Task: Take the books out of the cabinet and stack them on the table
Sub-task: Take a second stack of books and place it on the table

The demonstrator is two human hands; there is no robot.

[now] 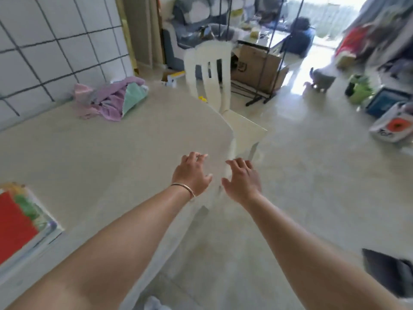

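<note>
Both arms are stretched forward over the near right edge of the table, and nothing is held in either hand. The left hand is seen from the back above the table edge, with the fingers spread and a little curled; a thin bracelet is worn at its wrist. The right hand is just beside it, past the table edge and above the floor, with its fingers also spread and empty. The whole picture is blurred, so fine details are hard to make out. The books are found at the left edge of the picture, lying on the table; only a part of them is seen, because they are cut off by the frame, and a red cover with some green on it is on top. How many books lie there cannot be told. The cabinet is not in view. At the far side of the table a heap of pink, purple and green cloth is lying against the tiled wall. A white chair is standing at the far right corner of the table, and its seat is partly hidden by the table. Behind it a cardboard box is seen on the floor. The things at the right edge of the room are too blurred to be named.
</note>
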